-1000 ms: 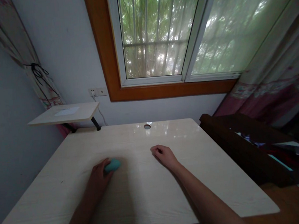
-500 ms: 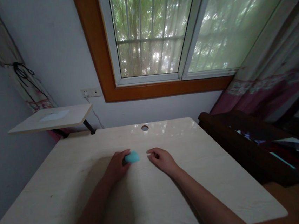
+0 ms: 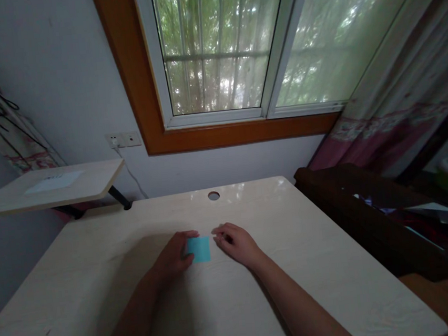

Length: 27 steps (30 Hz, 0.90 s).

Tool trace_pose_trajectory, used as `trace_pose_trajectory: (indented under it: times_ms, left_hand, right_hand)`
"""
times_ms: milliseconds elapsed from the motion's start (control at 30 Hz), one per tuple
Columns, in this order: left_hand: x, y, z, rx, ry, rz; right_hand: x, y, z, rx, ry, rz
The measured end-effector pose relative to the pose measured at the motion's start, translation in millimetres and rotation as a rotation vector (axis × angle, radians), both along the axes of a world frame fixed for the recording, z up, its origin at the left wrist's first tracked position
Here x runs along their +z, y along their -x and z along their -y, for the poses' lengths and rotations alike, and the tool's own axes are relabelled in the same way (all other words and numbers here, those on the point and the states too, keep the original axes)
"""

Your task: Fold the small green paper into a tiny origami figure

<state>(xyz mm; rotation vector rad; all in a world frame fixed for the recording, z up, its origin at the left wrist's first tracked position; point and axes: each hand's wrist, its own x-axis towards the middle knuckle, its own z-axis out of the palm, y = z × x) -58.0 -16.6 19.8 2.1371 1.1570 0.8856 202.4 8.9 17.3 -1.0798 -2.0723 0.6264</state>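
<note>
A light-blue square of paper (image 3: 200, 250), looking like a sticky note, lies face-on near the middle of the pale wooden desk (image 3: 331, 295). My left hand (image 3: 176, 254) is closed on its left side, with a fingertip by the upper edge and the thumb over the lower left part. Just to the right of the paper, apart from it, my right hand (image 3: 235, 241) rests with curled fingers, thumb and fingertips close together. Whether anything small is between them is hidden.
A raised shelf (image 3: 102, 182) with a white paper (image 3: 53, 182) stands at the back left. A round cable hole (image 3: 213, 196) lies near the desk's rear edge. Behind are a wall socket (image 3: 123, 140) and a window (image 3: 218, 73). Dark furniture (image 3: 343, 214) holding papers borders the right.
The blue paper has gone from tilted and bunched-looking to a flat square facing me. My left hand has shifted slightly left and nearer; my right hand stays beside it. The view has moved a little.
</note>
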Motion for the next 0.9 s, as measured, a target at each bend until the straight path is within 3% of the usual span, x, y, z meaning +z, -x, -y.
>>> trace_pose_trajectory:
  times_ms: [133,267,367,633,700,767,900]
  left_hand:
    - [-2.2,4.4,-4.4,0.160,0.185,0.190]
    - [-1.8,7.2,-9.8,0.352,0.175,0.344]
    - [-1.7,9.5,-11.9,0.454,0.127,0.332]
    - [-2.9,11.1,-8.8,0.543,0.029,0.238]
    - [-2.4,9.8,-7.1,0.525,0.001,0.194]
    - [-1.6,7.5,-4.7,0.430,-0.069,0.100]
    - [0.1,-2.4,1.9,0.058,-0.251,-0.195]
  right_hand:
    - [-1.6,-2.0,-3.3,0.001,0.026,-0.055]
    - [-3.8,-4.4,-7.3,-0.005,0.060,-0.118]
    - [-4.1,-6.4,-8.7,-0.034,0.063,-0.141]
    - [-2.9,-9.8,-12.8,-0.155,0.039,-0.257]
    - [-3.6,-10.4,-14.5,-0.193,0.042,-0.278]
    - [-4.6,-10.8,-16.1,-0.216,0.053,-0.294]
    - [-5.3,-11.3,-18.1,-0.220,0.063,-0.303]
